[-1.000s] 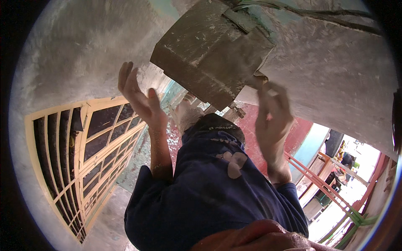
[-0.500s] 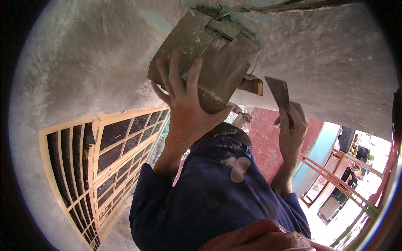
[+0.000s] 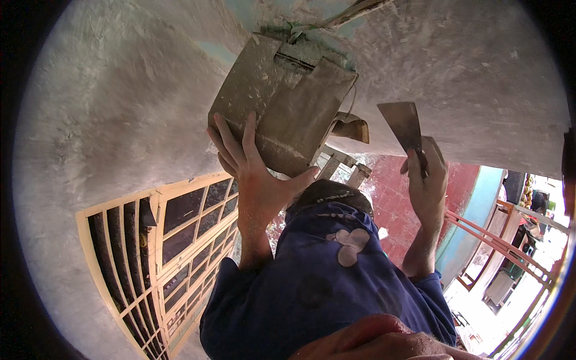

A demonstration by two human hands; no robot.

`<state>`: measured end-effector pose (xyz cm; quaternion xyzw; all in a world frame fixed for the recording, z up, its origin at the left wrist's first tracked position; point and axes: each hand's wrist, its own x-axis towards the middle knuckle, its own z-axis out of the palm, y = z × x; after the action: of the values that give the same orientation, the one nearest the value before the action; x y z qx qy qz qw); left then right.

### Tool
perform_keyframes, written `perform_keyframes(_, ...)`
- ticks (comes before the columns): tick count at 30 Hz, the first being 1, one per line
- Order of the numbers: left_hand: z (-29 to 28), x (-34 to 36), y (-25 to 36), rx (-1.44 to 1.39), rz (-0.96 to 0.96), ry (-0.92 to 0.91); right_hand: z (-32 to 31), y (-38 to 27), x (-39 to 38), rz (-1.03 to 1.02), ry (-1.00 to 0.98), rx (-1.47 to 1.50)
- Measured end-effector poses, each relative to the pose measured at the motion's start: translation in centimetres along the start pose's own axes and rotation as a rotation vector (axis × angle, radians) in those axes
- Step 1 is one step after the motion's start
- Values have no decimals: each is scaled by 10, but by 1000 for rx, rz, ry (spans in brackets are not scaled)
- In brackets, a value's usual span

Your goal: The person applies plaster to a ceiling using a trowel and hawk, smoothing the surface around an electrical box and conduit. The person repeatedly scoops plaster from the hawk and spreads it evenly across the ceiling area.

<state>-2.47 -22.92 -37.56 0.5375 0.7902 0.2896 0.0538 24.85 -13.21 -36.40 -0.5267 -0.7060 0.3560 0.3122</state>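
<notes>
Shifted lower on the brown box (image 3: 294, 114) with left hand (image 3: 258, 177), fingers spread, apparently for steadying; gripping scraper (image 3: 403, 125) right of box, right hand's (image 3: 429, 189) fingers clamped around handle, seemingly for control.

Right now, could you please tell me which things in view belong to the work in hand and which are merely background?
In use:
- dark, flared flat-bladed scraper, in the right hand
- scuffed grey-brown box, touched by the left hand

Background:
- cream-framed barred window
- red tiled floor
</notes>
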Motion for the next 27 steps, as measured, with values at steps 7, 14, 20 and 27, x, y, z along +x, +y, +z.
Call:
perform_keyframes(7, -7, 1, -10, -102, 84, 146, -3, -43, 41, -412, 111, -146)
perform_keyframes(14, -20, 37, -55, -536, -275, 235, 30, -56, 52, -162, 34, 57)
perform_keyframes(20, -4, 36, -58, -707, -369, 222, 70, -25, 56, -25, -58, 481)
perform_keyframes(27, 16, 34, -58, -746, -325, 355, 76, -29, 55, 51, -27, 576)
